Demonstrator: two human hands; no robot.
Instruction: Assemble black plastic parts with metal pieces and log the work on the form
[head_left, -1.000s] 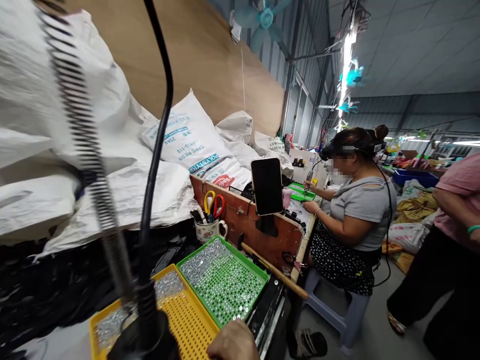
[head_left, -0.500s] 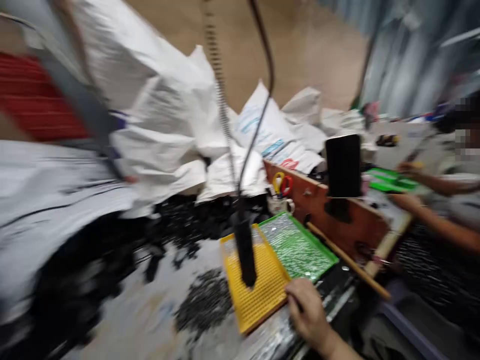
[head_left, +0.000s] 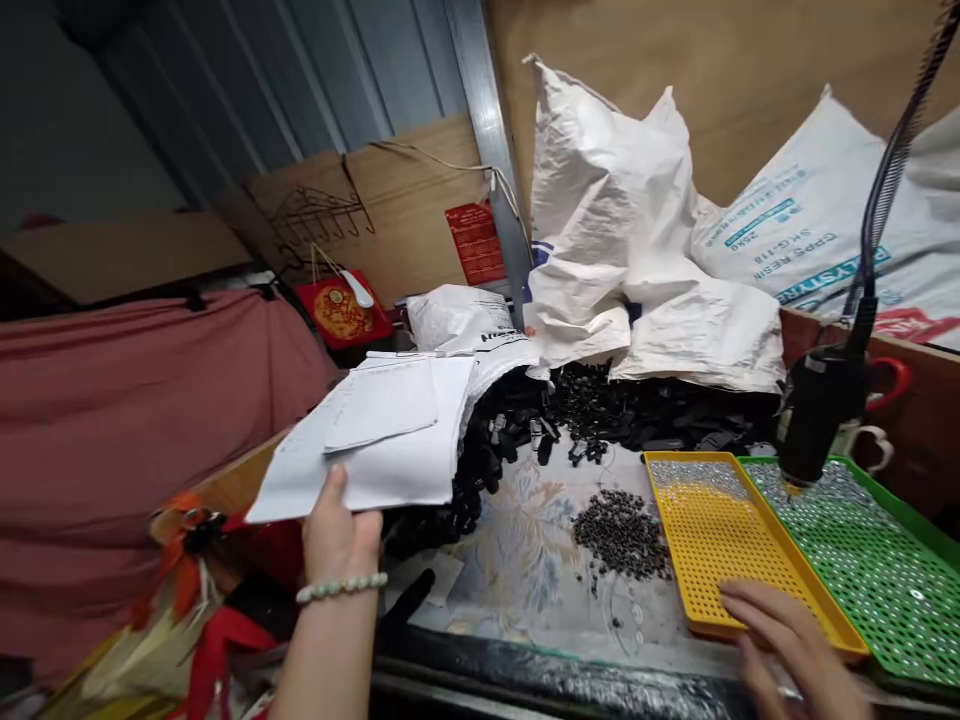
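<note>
My left hand (head_left: 341, 540), with a beaded bracelet at the wrist, grips the near edge of a stack of white paper sheets (head_left: 405, 470), thumb on top. A smaller written sheet (head_left: 386, 405) lies on the stack. My right hand (head_left: 795, 640) rests over the near edge of a yellow perforated tray (head_left: 739, 560), fingers stretched out and slightly apart. Small silvery pieces fill the tray's far end. Beside it lies a green perforated tray (head_left: 885, 590) dotted with shiny pieces. A black electric screwdriver (head_left: 817, 415) hangs tip-down above the green tray.
Small dark parts (head_left: 619, 535) are heaped on the patterned table cover (head_left: 525, 560). Black plastic pieces (head_left: 660, 410) pile up behind, below white sacks (head_left: 600, 200). A white mug (head_left: 870, 445) stands behind the green tray. A reddish cloth (head_left: 150, 450) hangs at left.
The view has swung left. My left hand has come into view holding the papers. My right hand has gone from curled fingers at the yellow tray's corner to fingers stretched over its edge.
</note>
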